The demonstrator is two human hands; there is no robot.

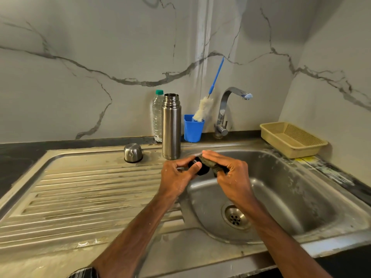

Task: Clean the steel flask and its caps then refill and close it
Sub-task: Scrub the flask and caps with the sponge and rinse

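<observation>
Left grip pinching black inner cap; right grip clutching dark scrub cloth against it, over left edge of sink.

A kitchen, by its fittings: a steel sink with a ribbed drainboard set in a dark surface, a curved tap at the far edge, marble-patterned wall panels, and a bottle brush standing in a blue cup.
</observation>
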